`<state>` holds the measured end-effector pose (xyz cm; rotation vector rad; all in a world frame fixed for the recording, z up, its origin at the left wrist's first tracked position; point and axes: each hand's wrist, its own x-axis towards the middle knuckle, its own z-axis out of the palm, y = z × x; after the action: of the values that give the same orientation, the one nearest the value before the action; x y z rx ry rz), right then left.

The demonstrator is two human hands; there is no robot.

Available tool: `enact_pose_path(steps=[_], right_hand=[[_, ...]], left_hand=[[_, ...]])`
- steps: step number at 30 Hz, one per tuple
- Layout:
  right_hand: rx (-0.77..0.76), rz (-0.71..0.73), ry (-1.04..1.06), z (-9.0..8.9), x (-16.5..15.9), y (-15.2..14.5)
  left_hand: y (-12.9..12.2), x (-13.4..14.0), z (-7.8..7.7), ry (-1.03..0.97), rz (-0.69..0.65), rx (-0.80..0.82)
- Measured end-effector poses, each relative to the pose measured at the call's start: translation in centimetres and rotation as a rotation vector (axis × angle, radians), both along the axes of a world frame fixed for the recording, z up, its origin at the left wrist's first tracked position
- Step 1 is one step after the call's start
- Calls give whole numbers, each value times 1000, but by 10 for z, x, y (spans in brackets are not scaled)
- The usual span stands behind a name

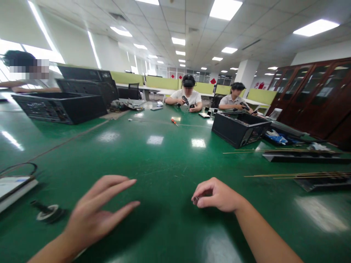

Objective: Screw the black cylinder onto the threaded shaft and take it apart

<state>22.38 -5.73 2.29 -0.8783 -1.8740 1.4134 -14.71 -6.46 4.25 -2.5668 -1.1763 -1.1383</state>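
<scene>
Above the green tabletop (153,160), my left hand (95,208) is open, its fingers and thumb apart with nothing between them. To its left lies a round black part with a pale ring and a short stem (48,212), somewhat blurred. My right hand (219,197) is closed, with thumb and fingertips pinching a small dark metallic piece (195,199). Most of that piece is hidden by the fingers, so its kind does not show. Both hands are apart from each other over the near part of the table.
Black computer cases (60,106) stand at the left, another case (241,128) at the right. An orange screwdriver (174,121) lies mid-table. Thin rods (274,176) and dark channels (304,157) are at right. Co-workers (189,95) sit across; a white flat item (16,190) lies left.
</scene>
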Motion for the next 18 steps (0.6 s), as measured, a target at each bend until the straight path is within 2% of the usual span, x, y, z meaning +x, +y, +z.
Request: enact_pose_path(steps=[3,5,7,9,12,15,17,18], right_hand=[[-49,123,52,-6,-1,0],[-55,152,91,-9,0,2],[-39,161,142,-12,2,3],[-16,152,189,-13,4,5],[-43,137,210,-11,7,6],[-132,131,177,-10,12,7],[-166,100,124,-10,16,8],[-174,77,92,-10,17,9]], left_hand=[[3,76,4,88,-373,-92],[6,118,2,111,-564,-130],[7,148,-3,24,-654,-171],[8,167,-7,-125,-675,-214],[8,175,-8,-268,-696,-266],[10,153,2,-273,-693,-306],[11,120,10,-253,-552,-296],[10,99,15,-245,-421,-258]])
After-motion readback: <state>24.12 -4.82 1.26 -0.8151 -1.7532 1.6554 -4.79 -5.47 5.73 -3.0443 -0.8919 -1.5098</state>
